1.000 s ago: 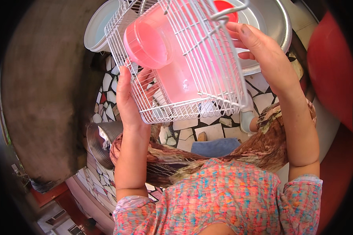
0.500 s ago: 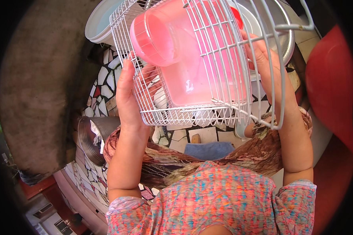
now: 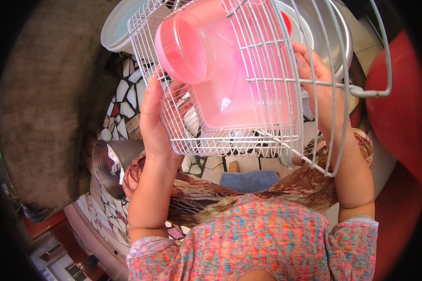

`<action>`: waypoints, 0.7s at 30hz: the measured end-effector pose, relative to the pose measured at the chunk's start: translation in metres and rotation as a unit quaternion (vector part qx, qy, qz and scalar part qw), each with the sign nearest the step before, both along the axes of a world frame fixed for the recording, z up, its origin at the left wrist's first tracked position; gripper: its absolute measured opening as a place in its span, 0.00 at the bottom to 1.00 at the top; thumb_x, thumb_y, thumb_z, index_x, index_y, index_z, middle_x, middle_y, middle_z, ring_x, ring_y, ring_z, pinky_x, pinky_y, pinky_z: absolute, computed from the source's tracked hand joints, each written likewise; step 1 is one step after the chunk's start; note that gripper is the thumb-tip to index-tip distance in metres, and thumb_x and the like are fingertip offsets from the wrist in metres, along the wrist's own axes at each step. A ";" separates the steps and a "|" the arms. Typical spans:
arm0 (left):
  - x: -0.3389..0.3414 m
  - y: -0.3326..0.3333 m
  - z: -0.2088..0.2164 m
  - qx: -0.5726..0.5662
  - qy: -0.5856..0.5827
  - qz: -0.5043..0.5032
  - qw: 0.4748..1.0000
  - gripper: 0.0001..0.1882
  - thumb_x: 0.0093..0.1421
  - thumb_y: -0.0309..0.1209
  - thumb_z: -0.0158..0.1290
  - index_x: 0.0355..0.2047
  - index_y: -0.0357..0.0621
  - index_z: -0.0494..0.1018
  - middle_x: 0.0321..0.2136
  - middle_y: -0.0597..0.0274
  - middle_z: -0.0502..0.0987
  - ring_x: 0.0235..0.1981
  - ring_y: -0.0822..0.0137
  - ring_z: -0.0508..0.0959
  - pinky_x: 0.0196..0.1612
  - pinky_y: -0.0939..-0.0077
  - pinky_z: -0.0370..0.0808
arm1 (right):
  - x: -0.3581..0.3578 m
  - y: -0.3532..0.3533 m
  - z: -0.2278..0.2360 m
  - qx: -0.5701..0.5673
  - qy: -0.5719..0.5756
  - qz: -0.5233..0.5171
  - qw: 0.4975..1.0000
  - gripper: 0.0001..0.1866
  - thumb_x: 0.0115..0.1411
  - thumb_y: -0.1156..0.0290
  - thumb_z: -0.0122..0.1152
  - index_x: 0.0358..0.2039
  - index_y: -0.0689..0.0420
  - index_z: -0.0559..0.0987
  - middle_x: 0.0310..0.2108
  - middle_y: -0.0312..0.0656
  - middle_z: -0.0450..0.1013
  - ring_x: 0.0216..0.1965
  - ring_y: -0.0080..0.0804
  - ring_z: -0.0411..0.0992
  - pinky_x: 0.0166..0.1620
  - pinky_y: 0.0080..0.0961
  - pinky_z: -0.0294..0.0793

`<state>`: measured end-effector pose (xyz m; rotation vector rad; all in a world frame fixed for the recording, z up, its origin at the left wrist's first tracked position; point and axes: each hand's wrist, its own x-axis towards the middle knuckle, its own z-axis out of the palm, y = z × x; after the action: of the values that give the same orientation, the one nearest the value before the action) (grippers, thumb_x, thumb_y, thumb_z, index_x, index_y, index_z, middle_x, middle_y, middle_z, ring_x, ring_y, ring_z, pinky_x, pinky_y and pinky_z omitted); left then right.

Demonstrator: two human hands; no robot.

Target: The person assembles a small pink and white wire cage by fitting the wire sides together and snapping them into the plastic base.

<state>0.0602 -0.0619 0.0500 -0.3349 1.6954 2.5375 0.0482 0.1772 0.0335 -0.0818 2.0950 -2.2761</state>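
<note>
A small wire pet cage (image 3: 211, 140) with white bars is held up in front of me, tilted so that I look in at its pink plastic base (image 3: 241, 100). Inside, toward the left, sits a round pink cup-shaped part (image 3: 180, 49), perhaps a wheel. My left hand (image 3: 153, 119) is closed around the cage's left side, its thumb outside the bars and other fingers seen through them. On the opposite side, my right hand (image 3: 318, 77) grips the cage edge, partly behind curved wires. A thick wire loop (image 3: 384, 56) juts out at the upper right.
Beyond the cage are a white bucket (image 3: 117, 30) and a metal basin (image 3: 344, 37) with a red item in it. A dark metal bucket (image 3: 105, 166) lies by my left knee. Red plastic (image 3: 396, 103) stands to the right. A blue cloth (image 3: 248, 180) lies between my legs over mosaic floor.
The cage has tilted slightly, its right side and wire loop swinging downward and to the right. Both hands keep their hold, the right shifting a little with it.
</note>
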 end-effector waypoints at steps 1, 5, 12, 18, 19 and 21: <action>0.000 0.000 0.000 -0.002 -0.002 0.006 1.000 0.32 0.63 0.50 0.41 0.60 0.41 0.56 0.47 0.49 0.72 0.48 0.61 0.72 0.52 0.65 0.67 | 0.000 0.000 -0.002 -0.008 -0.005 0.000 1.000 0.20 0.66 0.62 0.48 0.51 0.64 0.69 0.42 0.36 0.72 0.44 0.19 0.67 0.49 0.17 0.66; 0.000 -0.003 -0.003 -0.005 0.000 -0.005 1.000 0.32 0.63 0.50 0.41 0.60 0.41 0.57 0.47 0.49 0.71 0.48 0.60 0.72 0.53 0.64 0.66 | 0.000 0.002 -0.003 0.001 -0.009 0.008 1.000 0.19 0.67 0.63 0.48 0.52 0.64 0.69 0.43 0.36 0.72 0.44 0.19 0.67 0.49 0.17 0.66; 0.001 0.000 0.001 -0.014 0.011 -0.005 1.000 0.34 0.62 0.50 0.42 0.61 0.41 0.54 0.50 0.48 0.69 0.50 0.59 0.70 0.55 0.61 0.64 | 0.002 0.001 0.001 0.001 -0.010 -0.008 1.000 0.20 0.66 0.63 0.48 0.52 0.64 0.69 0.41 0.37 0.71 0.44 0.19 0.67 0.48 0.17 0.66; 0.001 0.001 -0.001 -0.018 0.036 -0.006 0.999 0.35 0.61 0.51 0.43 0.61 0.40 0.54 0.49 0.50 0.69 0.50 0.60 0.70 0.55 0.61 0.64 | 0.003 0.001 0.006 -0.011 -0.021 -0.005 1.000 0.20 0.66 0.63 0.49 0.51 0.65 0.69 0.41 0.36 0.71 0.43 0.19 0.67 0.48 0.17 0.66; 0.001 0.000 -0.002 -0.017 0.041 -0.006 0.999 0.35 0.61 0.51 0.43 0.61 0.40 0.54 0.49 0.50 0.69 0.50 0.60 0.70 0.55 0.62 0.64 | 0.002 0.000 0.004 -0.016 -0.014 -0.006 1.000 0.20 0.66 0.63 0.49 0.51 0.65 0.69 0.41 0.36 0.71 0.43 0.18 0.67 0.48 0.17 0.66; 0.001 -0.001 -0.002 -0.017 0.038 -0.002 0.999 0.35 0.61 0.51 0.43 0.61 0.40 0.54 0.49 0.50 0.69 0.50 0.61 0.70 0.55 0.62 0.64 | 0.003 0.000 0.004 -0.021 -0.006 -0.009 1.000 0.19 0.65 0.64 0.50 0.51 0.64 0.69 0.41 0.36 0.71 0.43 0.18 0.66 0.48 0.17 0.66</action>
<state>0.0617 -0.0627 0.0481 -0.2395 1.7664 2.5522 0.0509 0.1775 0.0372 -0.0509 2.0501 -2.3253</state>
